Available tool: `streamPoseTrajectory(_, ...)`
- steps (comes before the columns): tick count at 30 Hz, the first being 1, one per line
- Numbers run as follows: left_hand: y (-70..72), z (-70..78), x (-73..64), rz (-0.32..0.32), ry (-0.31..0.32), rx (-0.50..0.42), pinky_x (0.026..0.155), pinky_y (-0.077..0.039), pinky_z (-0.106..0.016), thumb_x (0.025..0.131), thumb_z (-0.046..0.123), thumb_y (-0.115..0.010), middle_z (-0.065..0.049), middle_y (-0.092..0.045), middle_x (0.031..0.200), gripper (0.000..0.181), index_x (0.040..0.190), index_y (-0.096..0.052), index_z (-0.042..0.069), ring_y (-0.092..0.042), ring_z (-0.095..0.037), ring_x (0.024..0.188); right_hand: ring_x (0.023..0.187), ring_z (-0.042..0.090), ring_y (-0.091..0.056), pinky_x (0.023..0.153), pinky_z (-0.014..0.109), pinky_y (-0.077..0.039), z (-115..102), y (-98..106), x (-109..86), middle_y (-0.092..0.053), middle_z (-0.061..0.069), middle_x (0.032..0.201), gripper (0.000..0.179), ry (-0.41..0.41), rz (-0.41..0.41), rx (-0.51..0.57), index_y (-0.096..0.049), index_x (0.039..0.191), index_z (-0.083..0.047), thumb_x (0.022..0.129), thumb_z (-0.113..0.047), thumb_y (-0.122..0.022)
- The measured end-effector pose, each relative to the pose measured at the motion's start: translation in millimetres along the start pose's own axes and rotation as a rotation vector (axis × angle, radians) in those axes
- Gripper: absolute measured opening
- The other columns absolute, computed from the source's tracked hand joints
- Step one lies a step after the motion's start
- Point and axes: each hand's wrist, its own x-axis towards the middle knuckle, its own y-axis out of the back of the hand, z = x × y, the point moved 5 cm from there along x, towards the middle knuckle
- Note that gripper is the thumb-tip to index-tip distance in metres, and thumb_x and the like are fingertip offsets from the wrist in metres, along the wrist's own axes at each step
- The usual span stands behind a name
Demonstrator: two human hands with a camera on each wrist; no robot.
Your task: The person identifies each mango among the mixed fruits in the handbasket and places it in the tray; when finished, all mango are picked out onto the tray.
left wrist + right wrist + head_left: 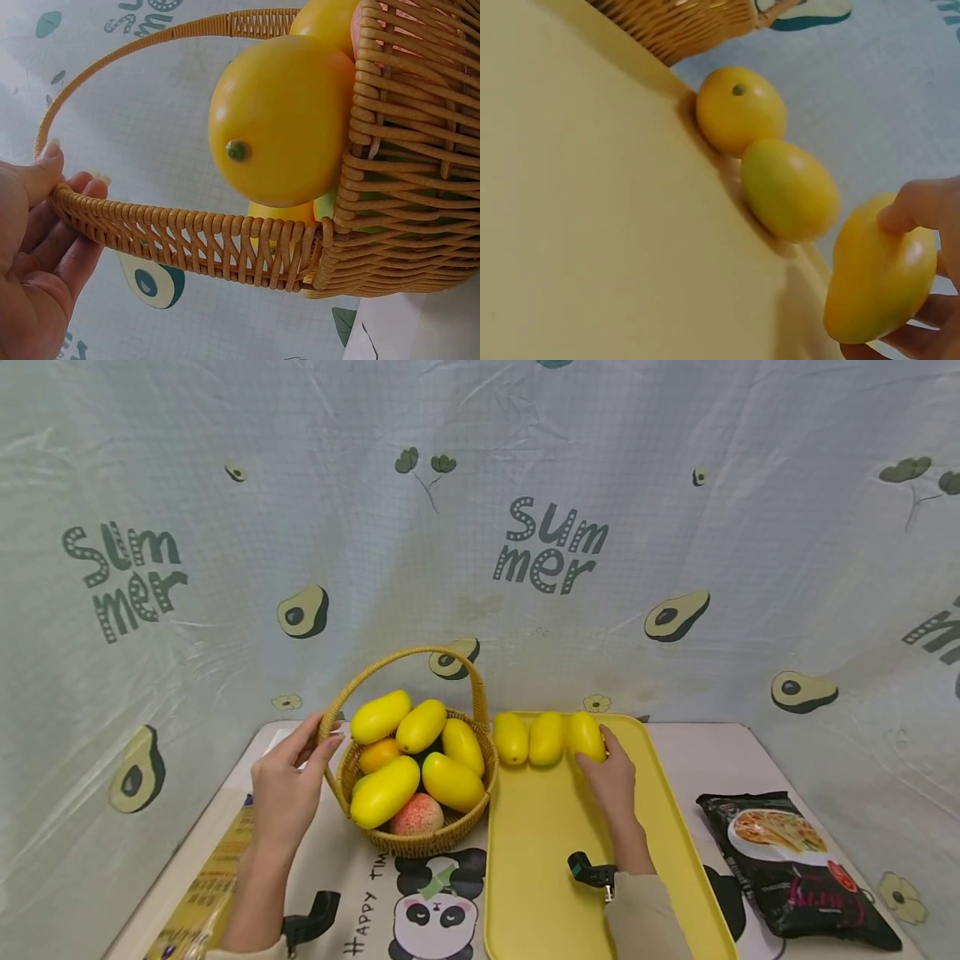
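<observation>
A wicker basket [427, 843] with a tall arched handle [187, 232] holds several yellow mangoes [386, 792], an orange [380, 756] and a peach [417, 815]. My left hand [288, 785] holds the left side of that handle between thumb and fingers. At the far end of the yellow tray [547, 860], two mangoes [546, 739] lie side by side. Just right of them, my right hand [611, 772] grips a third mango [881, 274], thumb on one side and fingers on the other. In the right wrist view this mango appears raised off the tray.
On the right of the table lies a black food packet [802, 868]. A yellow packet [206, 885] lies at the left, partly behind my left forearm. A printed curtain [480, 527] hangs behind the table, and a panda print [435, 914] shows in front of the basket.
</observation>
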Motion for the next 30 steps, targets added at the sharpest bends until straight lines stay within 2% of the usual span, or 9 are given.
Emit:
streamPoseTrajectory(7, 1.1, -1.0, 1.4, -0.015, 0.004, 0.003, 0.076, -0.048, 0.000, 0.091, 0.010, -0.071, -0.011, -0.075, 0.111, 0.040, 0.131, -0.066, 0.010, -0.057, 0.021, 0.093, 0.138, 0.039, -0.043, 0.114, 0.056, -0.037, 8.9, -9.6, 1.8, -0.047, 0.019, 0.150, 0.064, 0.039, 0.086, -0.098, -0.041, 0.152, -0.010, 0.095, -0.028, -0.064)
streamPoseTrajectory(12, 1.4, 0.5, 2.2, -0.013, 0.008, -0.002, 0.078, -0.047, 0.001, 0.091, 0.009, -0.071, -0.011, -0.075, 0.111, 0.041, 0.131, -0.066, 0.009, -0.057, 0.020, 0.093, 0.139, 0.038, -0.042, 0.117, 0.055, -0.034, 7.4, -13.5, 1.7, -0.047, 0.019, 0.150, 0.060, 0.095, 0.106, -0.125, -0.043, 0.151, -0.011, 0.097, -0.027, -0.063)
streamPoseTrajectory(18, 1.4, 1.0, 1.8, -0.014, 0.006, -0.007, 0.080, -0.047, 0.001, 0.091, 0.008, -0.070, -0.012, -0.075, 0.112, 0.040, 0.131, -0.065, 0.008, -0.057, 0.019, 0.094, 0.141, 0.038, -0.038, 0.120, 0.054, -0.030, -0.6, -19.6, 0.9, -0.043, 0.021, 0.151, 0.060, 0.109, 0.050, -0.086, -0.039, 0.152, -0.006, 0.094, -0.013, -0.054)
streamPoseTrajectory(23, 1.7, -0.3, 1.8, -0.012, 0.013, 0.002, 0.080, -0.047, 0.001, 0.092, 0.009, -0.070, -0.012, -0.075, 0.112, 0.041, 0.132, -0.065, 0.007, -0.056, 0.019, 0.094, 0.140, 0.039, -0.039, 0.119, 0.054, -0.032, -2.0, -21.3, 0.9, -0.042, 0.022, 0.150, 0.059, 0.123, 0.046, -0.078, -0.040, 0.151, -0.002, 0.093, -0.009, -0.052)
streamPoseTrajectory(30, 0.1, -0.6, 0.2, -0.026, 0.034, 0.010, 0.075, -0.049, -0.001, 0.093, 0.013, -0.070, -0.009, -0.075, 0.113, 0.041, 0.133, -0.065, 0.010, -0.056, 0.019, 0.093, 0.141, 0.038, -0.040, 0.119, 0.053, -0.032, -7.6, -15.4, -0.1, -0.045, 0.021, 0.149, 0.054, 0.175, 0.110, -0.064, -0.046, 0.146, -0.002, 0.093, -0.007, -0.055)
